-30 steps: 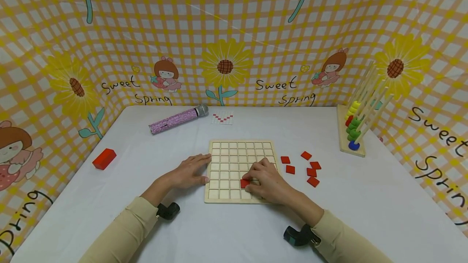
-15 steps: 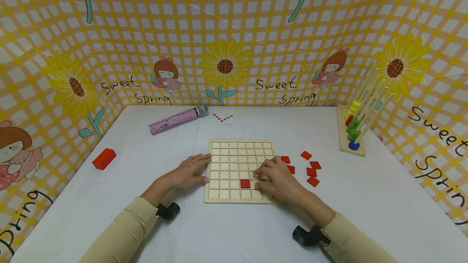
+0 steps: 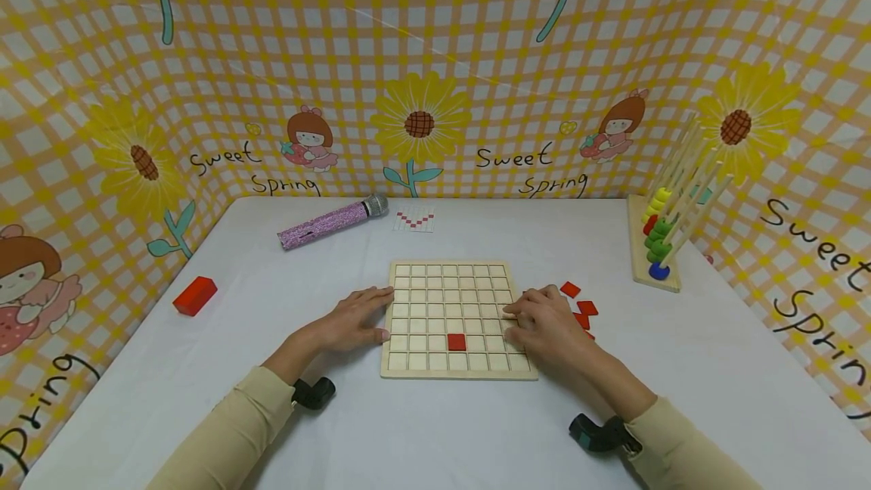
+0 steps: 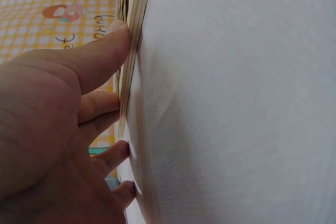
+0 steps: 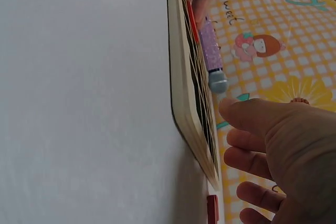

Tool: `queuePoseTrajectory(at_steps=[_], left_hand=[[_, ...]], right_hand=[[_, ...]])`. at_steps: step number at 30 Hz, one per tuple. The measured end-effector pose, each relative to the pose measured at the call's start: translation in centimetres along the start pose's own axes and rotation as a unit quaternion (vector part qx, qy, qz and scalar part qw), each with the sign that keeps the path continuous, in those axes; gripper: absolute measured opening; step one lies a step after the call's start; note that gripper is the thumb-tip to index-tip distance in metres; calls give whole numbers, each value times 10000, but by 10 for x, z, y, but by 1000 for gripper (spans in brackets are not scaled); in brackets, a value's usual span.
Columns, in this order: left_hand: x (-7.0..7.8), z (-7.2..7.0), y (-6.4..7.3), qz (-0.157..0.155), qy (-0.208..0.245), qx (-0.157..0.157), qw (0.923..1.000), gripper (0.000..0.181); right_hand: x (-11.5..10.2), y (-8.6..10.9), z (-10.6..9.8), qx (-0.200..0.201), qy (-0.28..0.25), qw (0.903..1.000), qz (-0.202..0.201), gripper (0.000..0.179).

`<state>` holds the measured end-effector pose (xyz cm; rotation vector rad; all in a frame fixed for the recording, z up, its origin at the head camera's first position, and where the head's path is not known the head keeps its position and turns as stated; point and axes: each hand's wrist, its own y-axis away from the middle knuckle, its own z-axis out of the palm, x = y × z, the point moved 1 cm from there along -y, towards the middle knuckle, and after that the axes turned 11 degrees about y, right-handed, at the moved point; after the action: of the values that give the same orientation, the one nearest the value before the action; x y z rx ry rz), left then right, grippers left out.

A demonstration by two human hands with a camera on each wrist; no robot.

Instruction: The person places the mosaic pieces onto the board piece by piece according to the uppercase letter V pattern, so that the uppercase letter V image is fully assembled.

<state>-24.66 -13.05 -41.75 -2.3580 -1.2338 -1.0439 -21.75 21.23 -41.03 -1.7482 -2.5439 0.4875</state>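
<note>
A wooden grid board [image 3: 445, 301] lies on the white table, with one red tile [image 3: 457, 342] set in a cell of its second row from the front. My left hand [image 3: 355, 317] rests flat against the board's left edge [image 4: 134, 35], its thumb [image 4: 100, 56] touching the rim. At the board's right edge my right hand [image 3: 543, 322] hovers with relaxed fingers and holds nothing. It partly covers several loose red tiles [image 3: 587, 308] beside the board. The right wrist view shows the board's side [image 5: 190, 98], the right hand's fingers [image 5: 252, 116] and a loose tile [image 5: 212, 209].
A glittery purple microphone [image 3: 332, 221] and a small pattern card [image 3: 413, 221] lie behind the board. A red block [image 3: 194, 296] sits at the far left. A wooden bead rack [image 3: 661, 239] stands at the right. Patterned cloth walls enclose the table on three sides.
My right hand let go of the red tile, which stays in its cell, and moved right to the board's right edge over the loose tiles. The left hand has not moved.
</note>
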Motion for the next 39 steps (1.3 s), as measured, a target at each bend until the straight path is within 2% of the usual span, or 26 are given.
queuePoseTrajectory(at_steps=[3, 10, 21, 39], left_hand=[[1, 0, 0, 3, -4, -1, 10000, 69], [1, 0, 0, 22, 2, 8, 10000, 69], [1, 0, 0, 12, -16, 3, 10000, 69], [0, 1, 0, 21, -65, 17, 10000, 68]], right_hand=[[7, 1, 0, 11, -38, 9999, 131, 31], [22, 2, 0, 169, -48, 9998, 30, 30], [37, 2, -2, -11, 406, 9986, 348, 33], [53, 4, -2, 132, 487, 9982, 311, 26]])
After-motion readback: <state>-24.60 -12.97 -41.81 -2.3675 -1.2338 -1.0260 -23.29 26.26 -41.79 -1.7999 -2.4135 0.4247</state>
